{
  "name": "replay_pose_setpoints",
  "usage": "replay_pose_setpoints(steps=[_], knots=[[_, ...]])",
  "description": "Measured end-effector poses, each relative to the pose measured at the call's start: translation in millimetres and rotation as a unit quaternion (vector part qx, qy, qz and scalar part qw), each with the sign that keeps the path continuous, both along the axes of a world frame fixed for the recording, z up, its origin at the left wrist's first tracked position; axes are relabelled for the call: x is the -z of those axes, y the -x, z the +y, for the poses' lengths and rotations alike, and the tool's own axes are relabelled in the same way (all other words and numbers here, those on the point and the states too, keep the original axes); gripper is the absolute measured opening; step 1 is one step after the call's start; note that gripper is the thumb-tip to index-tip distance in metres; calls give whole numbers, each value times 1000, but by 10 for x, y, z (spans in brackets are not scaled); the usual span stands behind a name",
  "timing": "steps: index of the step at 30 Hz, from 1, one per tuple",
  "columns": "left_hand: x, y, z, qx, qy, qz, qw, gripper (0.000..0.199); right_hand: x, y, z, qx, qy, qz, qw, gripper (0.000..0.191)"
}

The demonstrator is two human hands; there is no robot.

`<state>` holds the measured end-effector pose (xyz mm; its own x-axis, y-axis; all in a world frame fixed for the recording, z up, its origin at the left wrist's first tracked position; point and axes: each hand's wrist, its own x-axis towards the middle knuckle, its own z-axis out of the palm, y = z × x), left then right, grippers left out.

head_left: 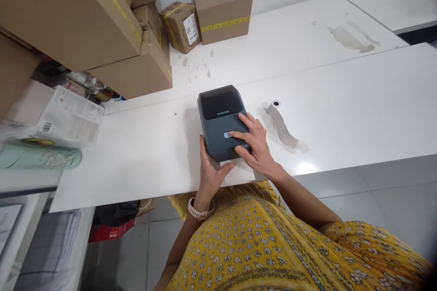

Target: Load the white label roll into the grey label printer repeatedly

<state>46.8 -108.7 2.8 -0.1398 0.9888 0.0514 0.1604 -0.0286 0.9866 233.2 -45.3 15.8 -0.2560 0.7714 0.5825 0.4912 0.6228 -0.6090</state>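
Note:
A dark grey label printer (218, 134) with a glossy black lid window rests on the white table in front of me. My left hand (210, 173) grips its near left corner, fingers along the side and thumb by the front edge. Across the top right lies my right hand (255, 145), fingers spread, with one fingertip on the pale oblong button (227, 135). To the right, a small paper roll (276, 104) has a strip of paper trailing toward me. The printer's underside is hidden.
Cardboard boxes (123, 72) are stacked at the left, and two smaller ones, including a plain box (223, 13), stand against the wall. A white carton (58, 113) and a mint-green bottle (41, 156) are at the left edge. The white table (341, 113) ends just before my body.

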Motion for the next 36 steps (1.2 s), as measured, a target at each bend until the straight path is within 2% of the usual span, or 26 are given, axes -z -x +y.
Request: replay_pose_setpoints(steps=[4,8,11,14,16,18,20,22,24,26,29,30,32,35,36], knots=[[71,96,8,-5,-33,52,998,110,225,51,-92,15,72,143,987,55],[101,104,1,8,-79,48,996,101,306,62,-183,39,111,173,978,61],[9,101,26,-3,-104,60,993,94,178,12,-175,34,113,149,982,63],[-155,145,180,-3,-141,56,988,81,-99,-41,-23,35,74,106,991,65],[-245,195,381,-13,-173,22,985,73,-338,-40,190,31,13,81,996,69],[-283,245,634,-54,-175,-19,983,64,-587,3,491,22,-49,72,996,71],[-267,279,878,-86,-129,-15,988,63,-815,78,863,17,-79,75,994,70],[-216,291,1055,-87,-58,8,994,69,-992,162,1284,8,-87,86,992,70],[-158,286,1140,-77,-15,22,997,73,-1098,234,1731,0,-77,96,992,69],[-114,279,1151,-64,-5,23,998,75,-1138,286,2152,-2,-52,99,994,70],[-86,289,1122,-51,-2,23,998,77,-1124,333,2531,-8,-17,91,996,75],[-85,296,1118,-49,-1,25,999,78,-1110,342,2542,-4,-20,89,996,76],[-86,309,1123,-41,-4,26,999,80,-1071,347,2374,33,-64,100,992,75],[-81,306,1153,-29,-7,18,999,81,-933,308,1830,115,-168,136,970,63],[-76,300,1164,-28,-6,16,999,82,-862,283,1649,109,-183,126,969,57]])
